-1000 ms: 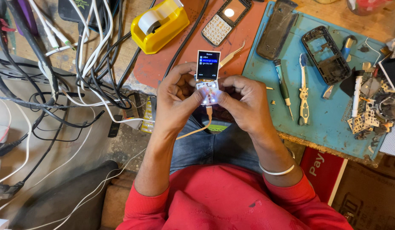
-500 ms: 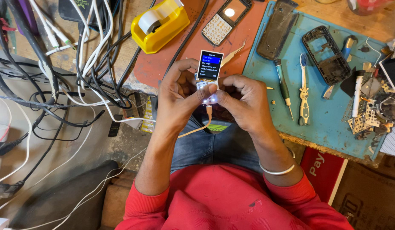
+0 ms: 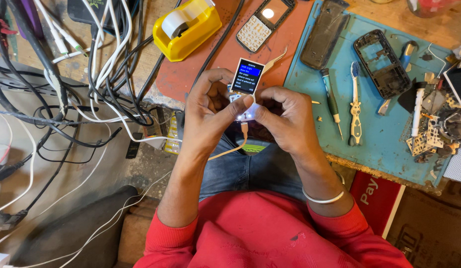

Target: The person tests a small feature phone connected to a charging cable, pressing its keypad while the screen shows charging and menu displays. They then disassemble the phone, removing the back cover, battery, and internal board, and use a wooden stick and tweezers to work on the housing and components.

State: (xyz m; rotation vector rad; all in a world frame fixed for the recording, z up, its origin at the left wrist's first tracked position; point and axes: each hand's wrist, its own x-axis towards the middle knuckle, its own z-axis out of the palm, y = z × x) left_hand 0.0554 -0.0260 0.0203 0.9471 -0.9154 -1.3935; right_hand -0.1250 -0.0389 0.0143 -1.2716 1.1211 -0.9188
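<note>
Both hands grip a small phone (image 3: 246, 84) at centre frame, just above the lap: the left hand (image 3: 206, 110) closed around its left edge with the thumb pressed on the lit keypad, the right hand (image 3: 286, 119) closed on its lower right. The blue screen is lit and faces up. A cable (image 3: 235, 146) hangs from the phone's bottom end. Against the earlier frames, the phone sits a little higher and tilted right, and the left thumb now covers the keypad. A tape dispenser (image 3: 188, 27) stands upper left; a toothbrush (image 3: 355, 106) and screwdriver (image 3: 331, 99) lie on the blue mat (image 3: 384, 144), right.
</note>
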